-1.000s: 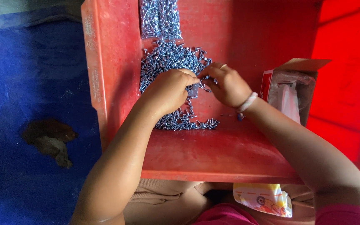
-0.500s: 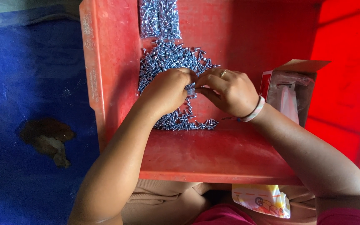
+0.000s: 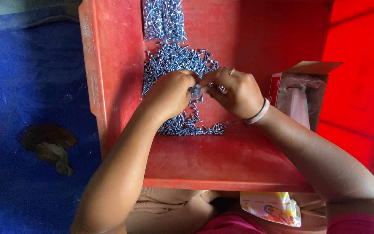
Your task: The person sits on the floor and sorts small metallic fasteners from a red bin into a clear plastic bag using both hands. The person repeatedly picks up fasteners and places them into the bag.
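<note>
1. Red plastic crate [image 3: 109, 86]: sits on the blue floor covering [image 3: 27, 86], close against my lap so both forearms reach in over its near wall.
2. Loose heap of small silver screws [image 3: 174, 63]: lies on the crate bottom, directly beneath my hands, within finger reach.
3. Aligned screws [image 3: 163, 19]: packed in neat rows at the far end, kept apart from the heap.
4. Left hand [image 3: 167, 93]: curled, fingertips pressed together, its grip pinching a small cluster of screws [image 3: 194, 91].
5. Right hand [image 3: 234, 93]: fingertips meet the same cluster from the other side; pinching grip, wristband [image 3: 258, 115] on wrist.
6. Open red-and-white carton [image 3: 299, 93]: stands right of my wrist, mouth up.
</note>
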